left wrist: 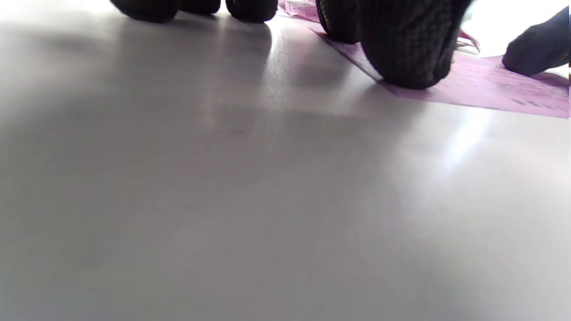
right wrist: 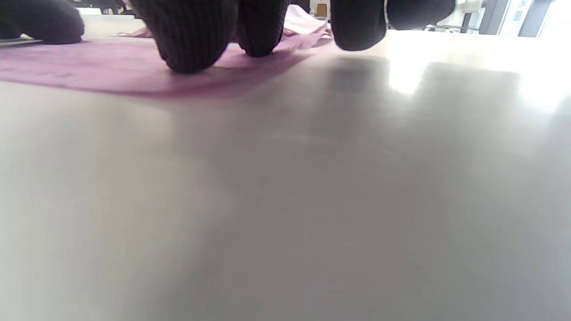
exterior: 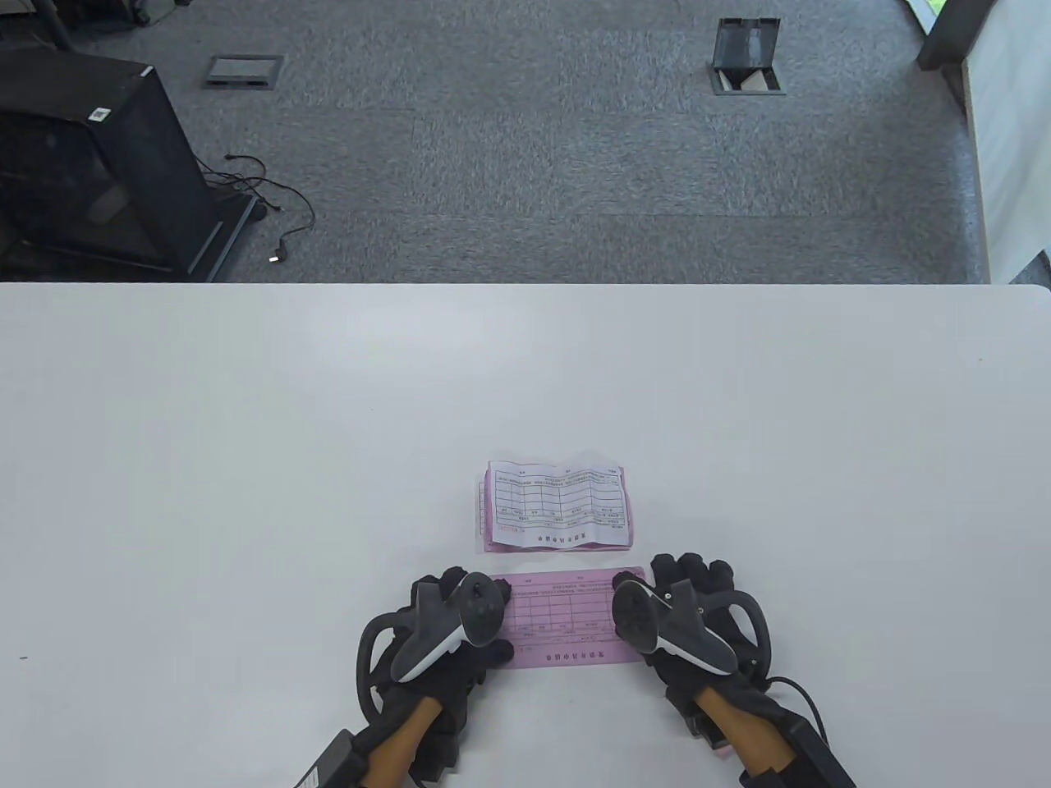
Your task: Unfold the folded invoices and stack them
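Two gloved hands rest low on a white table (exterior: 246,427), one at each end of a pink invoice (exterior: 566,616) that lies flat between them. The left hand (exterior: 447,632) presses down on the sheet's left end; in the left wrist view its fingertips (left wrist: 406,53) sit on the pink paper's edge, with the other fingers touching bare table just beside it. The right hand (exterior: 694,620) does the same at the right end — in the right wrist view two of its fingertips (right wrist: 192,40) bear on the paper while the outer ones come down on the table just off the sheet. Neither hand curls around or pinches the paper; the fingers bear down from above, holding the sheet flat. A white and black tracker (exterior: 452,628) is strapped to the back of the left hand, and a matching one sits on the right.

Just beyond the fingertips, near the pink invoice but apart from it, lies a small stack of invoices (exterior: 558,513) — a creased white form on top, pink paper showing under its edges.

Beyond the table's far edge is grey carpet (exterior: 575,164), with a black cabinet (exterior: 98,164) off to the far left of the hands.
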A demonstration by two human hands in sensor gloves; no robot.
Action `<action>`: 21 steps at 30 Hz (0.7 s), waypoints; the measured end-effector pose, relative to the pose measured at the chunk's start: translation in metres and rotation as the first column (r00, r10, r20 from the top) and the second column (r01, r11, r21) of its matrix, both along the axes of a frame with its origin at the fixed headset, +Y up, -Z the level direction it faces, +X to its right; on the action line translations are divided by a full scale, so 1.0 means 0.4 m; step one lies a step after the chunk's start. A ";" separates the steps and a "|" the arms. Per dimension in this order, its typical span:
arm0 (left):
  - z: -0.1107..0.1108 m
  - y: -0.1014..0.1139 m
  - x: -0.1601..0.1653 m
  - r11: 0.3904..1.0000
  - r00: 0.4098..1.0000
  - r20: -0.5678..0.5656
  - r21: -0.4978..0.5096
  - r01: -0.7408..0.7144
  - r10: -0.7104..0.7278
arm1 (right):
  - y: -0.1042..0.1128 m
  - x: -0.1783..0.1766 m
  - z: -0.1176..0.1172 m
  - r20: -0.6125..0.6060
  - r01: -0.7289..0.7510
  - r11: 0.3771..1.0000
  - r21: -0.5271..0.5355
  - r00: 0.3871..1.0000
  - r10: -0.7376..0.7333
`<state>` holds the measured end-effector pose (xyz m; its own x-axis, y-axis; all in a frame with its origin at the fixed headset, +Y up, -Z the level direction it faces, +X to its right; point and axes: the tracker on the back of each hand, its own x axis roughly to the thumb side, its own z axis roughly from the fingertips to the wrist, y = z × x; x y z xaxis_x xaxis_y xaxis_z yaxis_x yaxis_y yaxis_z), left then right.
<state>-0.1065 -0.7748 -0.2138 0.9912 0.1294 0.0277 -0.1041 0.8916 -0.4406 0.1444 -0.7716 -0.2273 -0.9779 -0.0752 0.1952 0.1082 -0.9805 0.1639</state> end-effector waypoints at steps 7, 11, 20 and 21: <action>0.000 0.000 0.000 1.000 1.000 0.000 0.000 0.000 0.000 | 0.000 0.042 -0.002 0.043 0.004 1.000 -0.008 0.999 -0.004; 0.001 0.000 0.000 1.000 1.000 0.000 -0.001 0.000 0.000 | -0.001 0.047 -0.001 0.053 0.016 1.000 -0.012 0.998 -0.015; 0.002 -0.001 -0.001 1.000 1.000 0.003 -0.006 0.003 -0.003 | -0.008 0.074 -0.011 0.135 0.204 0.973 -0.108 0.973 -0.189; 0.002 -0.001 0.000 1.000 1.000 0.003 -0.006 0.003 -0.003 | -0.007 0.081 -0.013 0.155 0.242 0.964 -0.113 0.962 -0.224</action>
